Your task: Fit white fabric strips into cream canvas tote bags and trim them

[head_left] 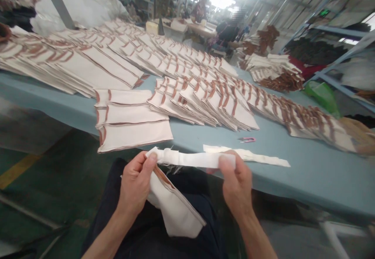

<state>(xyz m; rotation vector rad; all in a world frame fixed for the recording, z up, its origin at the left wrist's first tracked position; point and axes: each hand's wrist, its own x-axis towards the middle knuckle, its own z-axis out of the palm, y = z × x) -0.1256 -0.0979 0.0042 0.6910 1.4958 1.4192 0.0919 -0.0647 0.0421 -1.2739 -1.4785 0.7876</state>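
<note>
Head view: left hand [135, 184] and right hand [236, 184] grip a white fabric strip [190, 159] between them.

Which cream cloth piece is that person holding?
The cream cloth piece with white strip, pinched by left hand and right hand; the nearby ones lie in rows on the pale blue table.

My left hand [134, 184] and my right hand [236, 184] are bare, and so are my left forearm [109, 239] and my right forearm [256, 239], which come in from the bottom edge of the frame. My right thumbnail [224, 160] is trimmed short. At lower centre I'm wearing dark trousers [211, 227], near-black or deep navy, in a plain matt cloth, their soft folds lost in shadow across my lap.
</note>
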